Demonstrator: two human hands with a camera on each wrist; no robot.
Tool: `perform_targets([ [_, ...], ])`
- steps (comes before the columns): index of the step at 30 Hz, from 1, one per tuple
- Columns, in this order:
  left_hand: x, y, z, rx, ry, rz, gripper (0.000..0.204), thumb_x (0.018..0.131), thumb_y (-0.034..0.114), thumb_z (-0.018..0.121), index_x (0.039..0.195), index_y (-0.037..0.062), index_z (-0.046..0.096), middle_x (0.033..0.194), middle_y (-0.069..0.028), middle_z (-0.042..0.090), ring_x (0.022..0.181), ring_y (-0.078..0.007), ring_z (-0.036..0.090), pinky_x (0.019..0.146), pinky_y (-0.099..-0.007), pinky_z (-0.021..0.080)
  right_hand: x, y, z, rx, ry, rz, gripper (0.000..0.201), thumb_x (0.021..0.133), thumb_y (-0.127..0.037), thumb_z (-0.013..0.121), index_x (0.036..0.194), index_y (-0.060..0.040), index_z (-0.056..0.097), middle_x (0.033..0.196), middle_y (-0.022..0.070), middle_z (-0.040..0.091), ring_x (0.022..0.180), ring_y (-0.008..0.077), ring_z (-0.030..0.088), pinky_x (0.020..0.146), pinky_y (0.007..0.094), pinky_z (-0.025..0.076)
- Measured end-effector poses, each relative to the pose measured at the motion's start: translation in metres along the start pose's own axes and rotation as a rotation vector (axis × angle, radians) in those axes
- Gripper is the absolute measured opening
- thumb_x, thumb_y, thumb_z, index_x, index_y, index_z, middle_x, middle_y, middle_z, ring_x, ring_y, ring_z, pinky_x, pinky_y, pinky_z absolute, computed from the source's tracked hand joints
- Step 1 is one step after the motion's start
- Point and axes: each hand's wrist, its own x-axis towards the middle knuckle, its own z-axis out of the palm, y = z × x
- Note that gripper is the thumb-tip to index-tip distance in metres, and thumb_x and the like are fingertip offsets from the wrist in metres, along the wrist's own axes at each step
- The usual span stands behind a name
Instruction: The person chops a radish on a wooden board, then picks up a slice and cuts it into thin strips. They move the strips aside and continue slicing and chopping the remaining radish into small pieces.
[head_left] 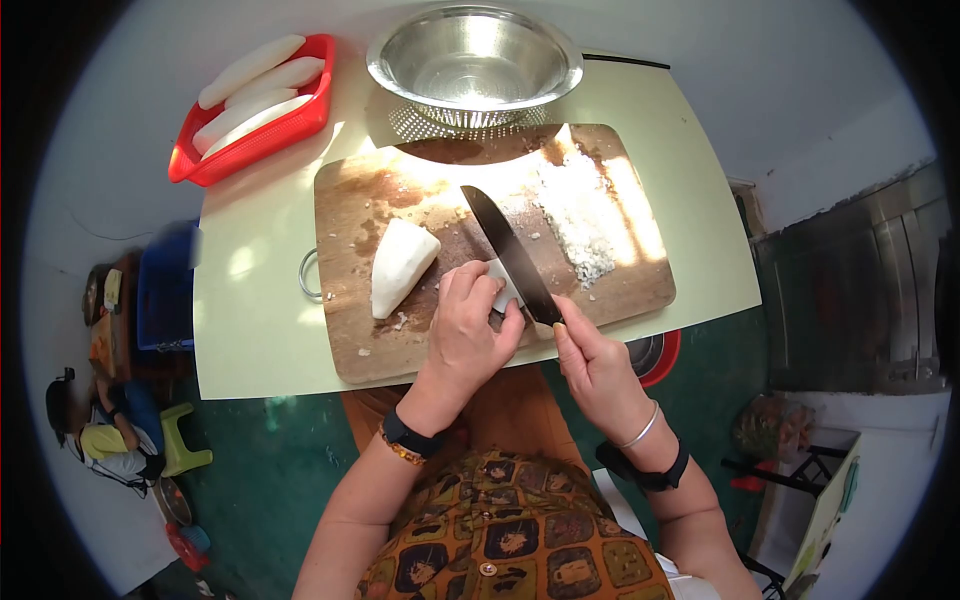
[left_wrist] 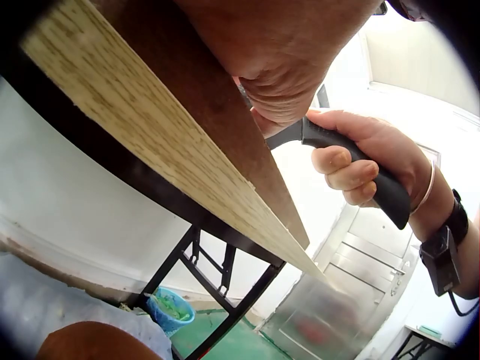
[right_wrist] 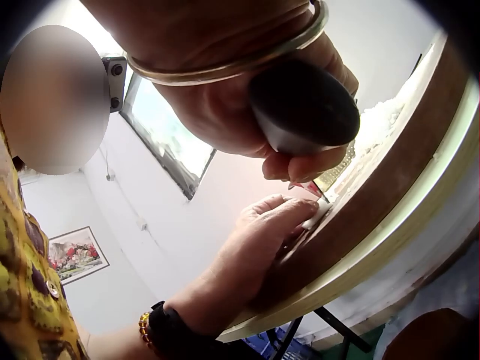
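In the head view my left hand [head_left: 468,325] holds a small piece of white radish [head_left: 507,290] down on a wooden cutting board [head_left: 350,345], fingertips bent over it. My right hand [head_left: 597,368] grips the black handle [left_wrist: 352,157] of a large kitchen knife [head_left: 500,238]. The dark blade stands along the right side of the piece, close to the left fingertips, its tip pointing away from me. A larger cut chunk of radish [head_left: 403,262] lies left of the left hand. Finely chopped white bits [head_left: 583,225] are heaped on the board's right side.
A red basket [head_left: 190,172] with several long white radishes stands at the back left. Behind the board, a steel basin [head_left: 475,60] sits on a perforated colander [head_left: 425,124]. A metal ring [head_left: 308,275] projects from the board's left edge. Another person [head_left: 105,430] sits far left.
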Motion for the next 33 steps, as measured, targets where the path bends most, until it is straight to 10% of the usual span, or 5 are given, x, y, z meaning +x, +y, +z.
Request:
perform_targets([
  [14,-0.002,0.000,0.000,0.001,-0.025,-0.030,0.025,0.072,0.006,0.071,0.094,-0.0017,0.060,0.106,-0.0191,0.057,0.093,-0.0348,0.054,0.083,-0.0410,0.047,0.055,0.004,0.008,0.033,-0.022,-0.002,0.028,0.097,-0.014,0.052,0.120,0.0022,0.057,0.081,0.0298,0.061,0.075,0.0435,0.062,0.062,0.0414,0.049],
  [19,-0.003,-0.003,-0.001,-0.016,0.055,-0.016,0.027,0.072,0.007,0.071,0.095,-0.0014,0.061,0.106,-0.0183,0.058,0.094,-0.0344,0.056,0.083,-0.0406,0.047,0.042,0.005,0.002,0.304,-0.039,0.175,0.034,0.101,-0.016,0.049,0.127,0.0048,0.052,0.086,0.0202,0.065,0.068,0.0249,0.062,0.065,0.0342,0.050],
  [23,-0.004,-0.003,0.002,-0.021,0.093,-0.012,0.027,0.070,0.008,0.072,0.095,-0.0001,0.062,0.105,-0.0174,0.059,0.095,-0.0342,0.057,0.084,-0.0399,0.047,0.025,0.011,0.002,0.177,0.077,-0.020,0.035,0.100,-0.017,0.051,0.129,0.0032,0.053,0.082,0.0204,0.063,0.066,0.0194,0.059,0.066,0.0313,0.050],
  [33,-0.004,-0.006,0.003,-0.001,0.070,0.012,0.025,0.069,0.007,0.071,0.091,0.0011,0.061,0.102,-0.0161,0.059,0.093,-0.0333,0.057,0.082,-0.0400,0.047,0.014,0.009,0.006,0.125,0.024,0.032,0.035,0.100,-0.017,0.052,0.129,0.0029,0.052,0.079,0.0246,0.061,0.066,0.0267,0.062,0.065,0.0322,0.050],
])
